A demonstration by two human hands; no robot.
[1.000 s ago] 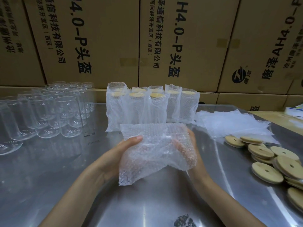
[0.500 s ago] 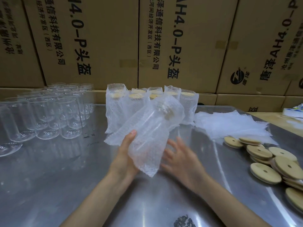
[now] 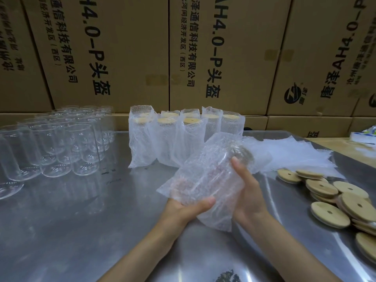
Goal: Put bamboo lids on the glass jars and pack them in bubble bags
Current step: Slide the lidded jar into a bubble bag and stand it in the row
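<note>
Head view looks down on a steel table (image 3: 81, 231) where a person holds a bagged jar (image 3: 205, 176) tilted in the air above the surface, its lidded end pointing up and away toward the row of packed jars (image 3: 183, 137) standing at the back. Through the bubble bag the glass body shows as a clear cylinder, and the bamboo lid is only dimly visible at the far end.

I'd judge the thing to be moderately heavy for its size, rigid inside and soft outside: glass that would break if dropped on steel, wrapped in a slick, loose film that can slide over it. The safest hold is around the body, squeezing through the bubbles onto the glass itself, not on the slack bag end hanging below.

The left hand (image 3: 183, 208) cups the lower part from underneath, thumb laid across the near side of the wrap, fingers hidden beneath it. The right hand (image 3: 247, 192) presses its palm against the right flank, fingers fairly straight and pointing up along the bag. Neither hand pinches; both hold by pressing inward.

Bare glass jars (image 3: 61, 143) stand grouped at the left. Loose bamboo lids (image 3: 325, 192) lie heaped at the right, with a pile of flat bubble bags (image 3: 295, 153) behind them. Printed cartons (image 3: 122, 53) wall off the back.
</note>
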